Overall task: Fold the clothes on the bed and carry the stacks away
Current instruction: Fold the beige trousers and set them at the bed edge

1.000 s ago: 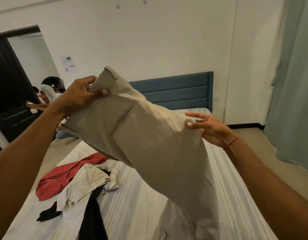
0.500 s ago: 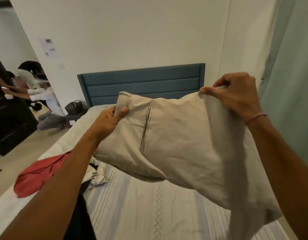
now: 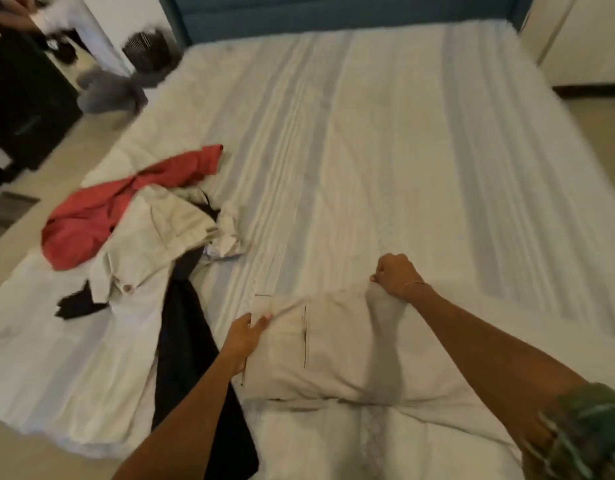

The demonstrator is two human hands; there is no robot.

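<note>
Head view | beige trousers [image 3: 333, 355] lie on the bed's [image 3: 403, 150] near edge | left hand [image 3: 245, 336] pinches waistband corner, right hand [image 3: 396, 275] grips bunched cloth | advice: pull taut, smooth flat before folding.

Both arms reach forward and down from the near edge, bare to the elbow. The left hand [image 3: 245, 336] sits at near centre, knuckles up, thumb and fingers pinching the left edge of the beige trousers [image 3: 333, 355]. The right hand [image 3: 396, 277] lies farther and to the right, fingers curled into a fist, gripping a bunched fold of the same trousers. A thin bracelet circles the right wrist. A green patterned sleeve [image 3: 583, 434] covers the right upper arm.
</note>
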